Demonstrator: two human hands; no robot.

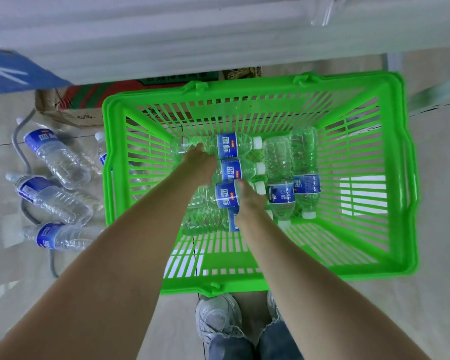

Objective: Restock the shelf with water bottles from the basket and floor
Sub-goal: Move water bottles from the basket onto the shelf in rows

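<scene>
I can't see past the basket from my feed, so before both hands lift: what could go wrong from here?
1. The left hand and right hand each reach a bottle in a tightly packed row in the green basket; lifting one may roll its neighbours.
2. Loose floor bottles lie left of the basket beside a grey cable; a step there could trip or crush one.
3. The shelf edge overhangs the basket, so rising bottles might knock it.
</scene>
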